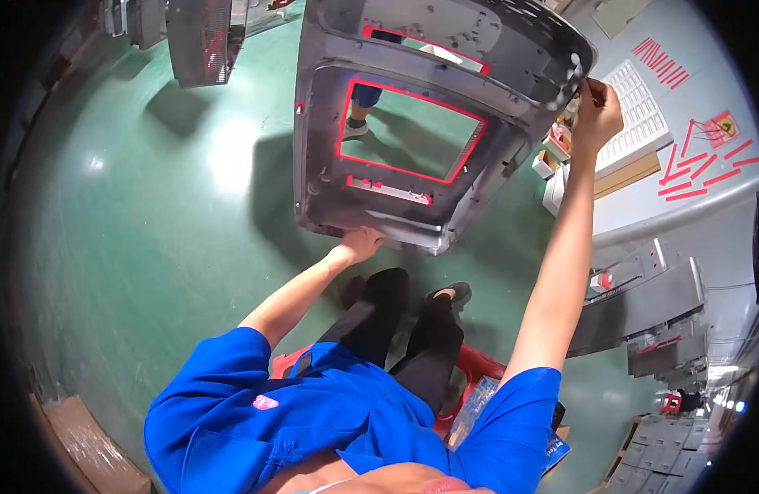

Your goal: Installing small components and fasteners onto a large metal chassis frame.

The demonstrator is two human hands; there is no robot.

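Note:
In front of me stands a large grey moulded panel [320,156], tilted, with red strips edging its rectangular openings. My left hand [362,244] is closed on the panel's lower edge, its fingers partly hidden behind the rim. At the upper right edge, my right hand [598,115] has its fingers bent and pressed together on the panel's rim. The right arm is stretched far out, while the left is bent close to my body. Through the large opening, another person's leg and shoe [356,128] show.
On the right, a pale table [643,210] bears loose red strips [699,169], a white slotted tray [635,103] and small boxes [547,163]. More grey panels [200,41] stand at the far left. A red stool [476,367] is under me. Stacked cardboard [91,445] lies lower left.

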